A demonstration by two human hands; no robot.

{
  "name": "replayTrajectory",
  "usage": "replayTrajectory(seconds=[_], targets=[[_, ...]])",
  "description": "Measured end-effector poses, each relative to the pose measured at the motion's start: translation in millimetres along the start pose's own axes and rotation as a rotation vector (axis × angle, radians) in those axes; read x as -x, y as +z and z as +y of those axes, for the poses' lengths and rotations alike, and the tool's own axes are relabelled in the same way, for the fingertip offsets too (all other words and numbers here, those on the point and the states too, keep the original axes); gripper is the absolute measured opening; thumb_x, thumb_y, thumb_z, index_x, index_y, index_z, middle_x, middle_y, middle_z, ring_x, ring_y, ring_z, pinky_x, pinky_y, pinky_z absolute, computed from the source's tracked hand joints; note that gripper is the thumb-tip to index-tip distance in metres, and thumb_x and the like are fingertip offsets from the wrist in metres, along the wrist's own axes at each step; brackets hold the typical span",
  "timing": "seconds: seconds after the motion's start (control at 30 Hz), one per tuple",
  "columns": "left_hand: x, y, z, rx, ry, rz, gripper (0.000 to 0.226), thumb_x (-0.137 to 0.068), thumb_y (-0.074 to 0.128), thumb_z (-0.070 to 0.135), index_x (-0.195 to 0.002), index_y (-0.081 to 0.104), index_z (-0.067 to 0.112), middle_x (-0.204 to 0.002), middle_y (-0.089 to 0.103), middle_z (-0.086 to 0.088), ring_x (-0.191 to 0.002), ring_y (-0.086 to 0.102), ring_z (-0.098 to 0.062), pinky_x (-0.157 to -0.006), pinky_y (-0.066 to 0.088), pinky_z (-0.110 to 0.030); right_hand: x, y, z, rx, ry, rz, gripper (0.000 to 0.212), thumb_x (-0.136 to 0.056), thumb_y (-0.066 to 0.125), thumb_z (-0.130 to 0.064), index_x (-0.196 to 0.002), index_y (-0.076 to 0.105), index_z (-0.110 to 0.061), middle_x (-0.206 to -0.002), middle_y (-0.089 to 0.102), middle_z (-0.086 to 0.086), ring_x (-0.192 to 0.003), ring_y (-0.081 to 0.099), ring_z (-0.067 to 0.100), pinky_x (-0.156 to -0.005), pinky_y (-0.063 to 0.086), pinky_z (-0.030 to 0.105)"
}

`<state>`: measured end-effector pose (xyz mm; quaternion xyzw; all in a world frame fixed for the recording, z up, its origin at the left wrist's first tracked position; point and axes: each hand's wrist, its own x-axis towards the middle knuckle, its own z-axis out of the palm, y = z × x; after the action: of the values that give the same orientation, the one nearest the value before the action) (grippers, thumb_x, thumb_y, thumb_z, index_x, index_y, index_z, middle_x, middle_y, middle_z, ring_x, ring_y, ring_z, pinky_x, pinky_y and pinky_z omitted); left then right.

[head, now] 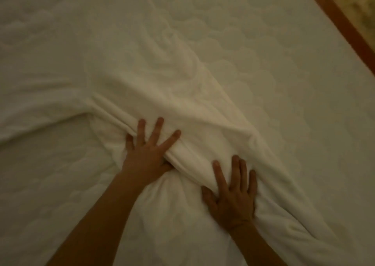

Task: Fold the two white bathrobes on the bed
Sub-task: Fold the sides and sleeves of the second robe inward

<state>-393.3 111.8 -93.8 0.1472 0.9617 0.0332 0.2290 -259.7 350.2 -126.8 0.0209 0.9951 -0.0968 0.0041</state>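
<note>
Bed [274, 32] with white quilted cover, cloud-like stitching, fills the view; its edge runs diagonally at far right, along a reddish-brown strip [334, 20]; white bathrobe [182, 95] lies rumpled directly on it, from left across middle to near right; folds bunched near centre

Thumb of left hand [146, 154]: mostly hidden under a fold of the rumpled white bathrobe [182, 95].
Bathrobe ends: cut off left and below.
Outline on quilted white bed [284, 42]: blurred, possibly two garments.
</note>
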Motion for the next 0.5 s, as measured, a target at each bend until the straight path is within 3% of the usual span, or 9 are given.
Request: replayTrajectory(seconds=[0.13, 0.23, 0.37, 0.43, 0.5], targets=[[6, -4, 4, -0.011, -0.054, 0.003, 0.097, -0.056, 0.017, 0.094, -0.143, -0.013, 0.066, -0.166, -0.018, 0.011, -0.152, -0.011, -0.039, -0.113, 0.015, -0.07, 3, 0, 0, -0.016, -0.02, 0.063, 0.075, -0.086, 0.059, -0.06, -0.153, 0.04, -0.031, -0.161, 0.029, 0.024, -0.149, 0.026, 0.042, -0.119, 0.018, 0.062], [9, -4, 18, -0.034, -0.131, -0.004, 0.092, -0.07, 0.038, 0.091, -0.144, -0.01, 0.066, -0.166, -0.018, 0.009, -0.153, -0.013, -0.035, -0.114, 0.01, -0.071, 9, -1, -1, -0.008, -0.011, 0.084, 0.072, -0.091, 0.051, -0.063, -0.155, 0.035, -0.035, -0.163, 0.025, 0.021, -0.152, 0.02, 0.038, -0.121, 0.014, 0.058], [46, 11, 70, -0.056, -0.186, 0.172, 0.074, -0.098, 0.047, 0.043, -0.154, 0.0, 0.049, -0.168, -0.007, -0.005, -0.154, -0.006, -0.035, -0.117, 0.011, -0.067, 15, -5, 1, -0.051, -0.021, 0.073, 0.07, -0.093, 0.043, -0.064, -0.156, 0.031, -0.036, -0.163, 0.024, 0.021, -0.152, 0.018, 0.036, -0.121, 0.01, 0.057], [82, 27, 117, -0.006, -0.177, 0.201, 0.08, -0.096, 0.046, 0.022, -0.156, -0.001, 0.045, -0.168, -0.01, -0.008, -0.153, -0.001, -0.037, -0.118, 0.016, -0.064, 17, -12, 4, -0.043, -0.017, 0.04, 0.071, -0.093, 0.04, -0.064, -0.157, 0.03, -0.034, -0.162, 0.026, 0.022, -0.152, 0.019, 0.036, -0.121, 0.01, 0.058], [116, 45, 166, 0.07, -0.238, 0.171, 0.09, -0.091, 0.051, 0.013, -0.157, -0.002, 0.042, -0.168, -0.01, -0.008, -0.152, 0.005, -0.04, -0.118, 0.016, -0.062, 16, -25, 5, -0.026, -0.07, -0.037, 0.072, -0.094, 0.037, -0.062, -0.158, 0.025, -0.032, -0.163, 0.024, 0.022, -0.152, 0.018, 0.036, -0.121, 0.01, 0.058]])
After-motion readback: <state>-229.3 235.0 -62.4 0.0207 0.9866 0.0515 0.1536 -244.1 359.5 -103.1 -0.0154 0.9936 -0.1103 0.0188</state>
